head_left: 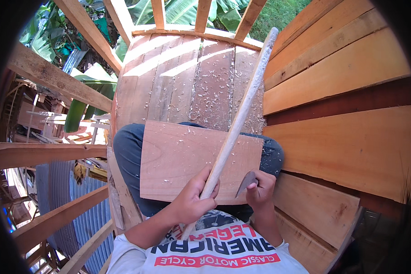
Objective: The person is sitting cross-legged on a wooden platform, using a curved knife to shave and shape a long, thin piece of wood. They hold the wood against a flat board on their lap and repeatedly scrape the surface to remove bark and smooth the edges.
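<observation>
My left hand [192, 197] is wrapped round a long pale wooden stick [235, 125]. The stick slants from my chest up and away to the right, its far end rough and whitish. In my right hand [262, 188] is a short knife [245, 181] with a dark, curved blade pointing down and left; its handle is hidden in my fist. The blade is beside the stick with a gap between them. Across my crossed legs lies a flat wooden board [178, 160] with a few shavings on it, under both the stick and the knife.
Wood shavings are scattered over the plank floor [173, 77] ahead of me. A wall of orange-brown planks [342, 141] stands close on my right. Open wooden rails [50, 151] run along the left, with corrugated metal sheets [84, 219] and banana leaves [93, 86] beyond them.
</observation>
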The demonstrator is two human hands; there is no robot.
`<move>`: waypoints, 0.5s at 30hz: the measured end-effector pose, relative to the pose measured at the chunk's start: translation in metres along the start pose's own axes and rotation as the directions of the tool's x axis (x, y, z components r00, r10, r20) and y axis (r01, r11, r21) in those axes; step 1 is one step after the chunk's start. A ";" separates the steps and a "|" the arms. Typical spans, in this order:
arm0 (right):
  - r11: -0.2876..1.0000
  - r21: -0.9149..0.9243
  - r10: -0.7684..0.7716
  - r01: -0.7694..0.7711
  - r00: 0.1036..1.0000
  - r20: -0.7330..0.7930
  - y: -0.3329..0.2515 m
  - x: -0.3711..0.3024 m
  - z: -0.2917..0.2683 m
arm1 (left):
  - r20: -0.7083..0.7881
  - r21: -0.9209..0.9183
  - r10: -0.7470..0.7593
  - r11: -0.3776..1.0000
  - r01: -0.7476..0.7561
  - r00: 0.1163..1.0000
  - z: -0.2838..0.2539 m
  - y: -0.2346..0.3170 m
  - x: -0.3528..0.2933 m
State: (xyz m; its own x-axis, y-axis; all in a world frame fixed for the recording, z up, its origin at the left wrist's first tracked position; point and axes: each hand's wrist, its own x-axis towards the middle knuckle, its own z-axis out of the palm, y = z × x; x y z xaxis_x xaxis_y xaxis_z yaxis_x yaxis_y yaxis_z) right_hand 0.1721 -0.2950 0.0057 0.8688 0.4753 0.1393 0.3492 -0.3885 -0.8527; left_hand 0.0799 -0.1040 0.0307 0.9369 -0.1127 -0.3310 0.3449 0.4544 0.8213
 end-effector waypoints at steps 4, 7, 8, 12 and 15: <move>0.999 -0.032 -0.022 0.024 0.998 0.051 -0.001 -0.007 0.010 | 0.065 0.040 -0.077 0.996 0.075 0.995 0.005 0.003 -0.006; 0.992 -0.097 -0.074 0.076 0.997 0.025 -0.005 0.001 0.007 | 0.081 0.111 -0.049 0.993 0.040 0.996 0.008 -0.002 -0.009; 0.988 -0.121 -0.089 0.090 0.996 0.018 -0.005 0.004 0.005 | 0.084 0.135 -0.036 0.991 0.024 0.996 0.008 -0.005 -0.010; 0.941 -0.288 -0.192 0.180 0.981 -0.016 0.004 0.010 -0.009 | 0.096 0.192 0.010 0.981 -0.028 0.995 0.011 -0.014 -0.013; 0.900 -0.351 -0.306 0.257 0.948 -0.089 0.013 0.013 -0.014 | 0.084 0.215 -0.034 0.977 0.016 0.996 0.014 -0.010 -0.015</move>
State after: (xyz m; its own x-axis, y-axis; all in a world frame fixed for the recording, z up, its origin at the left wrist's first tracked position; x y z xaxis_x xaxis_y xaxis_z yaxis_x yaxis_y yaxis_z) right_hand 0.1930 -0.3056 0.0033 0.7481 0.4989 0.4375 0.6611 -0.5045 -0.5554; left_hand 0.0630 -0.1195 0.0336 0.9261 -0.2016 -0.3190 0.3638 0.2522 0.8967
